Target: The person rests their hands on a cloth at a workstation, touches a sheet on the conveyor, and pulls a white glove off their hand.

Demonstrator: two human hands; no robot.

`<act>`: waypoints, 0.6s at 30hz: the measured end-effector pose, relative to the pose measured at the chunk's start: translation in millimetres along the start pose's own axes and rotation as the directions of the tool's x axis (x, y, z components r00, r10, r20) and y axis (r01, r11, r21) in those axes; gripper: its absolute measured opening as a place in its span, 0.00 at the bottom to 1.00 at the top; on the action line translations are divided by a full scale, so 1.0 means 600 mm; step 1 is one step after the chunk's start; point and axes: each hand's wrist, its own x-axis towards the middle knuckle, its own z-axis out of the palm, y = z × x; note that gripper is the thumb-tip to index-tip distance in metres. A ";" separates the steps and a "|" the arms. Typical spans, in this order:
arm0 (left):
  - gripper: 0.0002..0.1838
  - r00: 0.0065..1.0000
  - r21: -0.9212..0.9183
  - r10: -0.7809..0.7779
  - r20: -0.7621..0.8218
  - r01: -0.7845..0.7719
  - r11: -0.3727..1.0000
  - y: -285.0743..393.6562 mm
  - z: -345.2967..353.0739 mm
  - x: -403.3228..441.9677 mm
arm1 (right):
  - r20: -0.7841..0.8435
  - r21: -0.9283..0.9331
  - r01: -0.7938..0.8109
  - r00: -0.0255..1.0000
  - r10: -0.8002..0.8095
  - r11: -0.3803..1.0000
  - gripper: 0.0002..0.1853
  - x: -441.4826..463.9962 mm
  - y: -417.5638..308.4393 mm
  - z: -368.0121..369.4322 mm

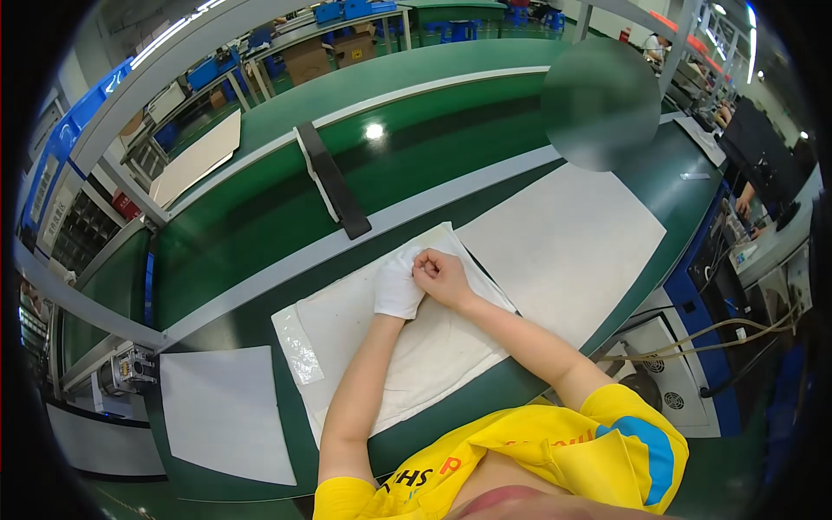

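A white glove (397, 293) covers my left hand (400, 276), which rests above the white cloth-like sheet (425, 360) in front of me. The left fingers are partly hidden behind the other hand, so their pose does not show. My bare right hand (440, 277) is closed, with its fingertips pinched against the finger end of the glove. Beneath both hands the sheet lies slightly creased, with a clear shiny strip (301, 347) along its left side.
A white board (563, 247) lies to the right and another white sheet (227, 412) to the left on the green table. Beyond runs a green conveyor belt (451, 130) with a dark bar (336, 184) across its edge. Computer equipment (680, 373) stands at the right.
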 end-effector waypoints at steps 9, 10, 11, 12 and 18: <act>0.03 1.000 0.059 -0.001 0.018 -0.001 0.998 -0.003 0.003 -0.001 | 0.014 -0.011 0.008 1.000 -0.008 1.000 0.05 0.000 0.001 -0.001; 0.03 1.000 0.041 0.001 0.017 -0.001 0.999 -0.003 0.002 0.000 | 0.014 -0.011 0.009 1.000 -0.009 1.000 0.05 0.000 0.001 -0.001; 0.02 1.000 0.023 0.002 0.017 -0.002 1.000 -0.002 0.002 0.000 | 0.012 -0.010 0.010 1.000 -0.010 1.000 0.05 0.000 0.001 -0.001; 0.02 1.000 0.023 0.002 0.017 -0.003 1.000 -0.001 0.001 0.000 | 0.009 -0.009 0.012 1.000 -0.012 1.000 0.05 0.000 0.001 0.000; 0.02 1.000 0.024 0.006 0.021 -0.006 1.000 0.006 -0.003 0.002 | 0.007 0.001 -0.001 1.000 0.001 1.000 0.05 0.000 -0.003 -0.001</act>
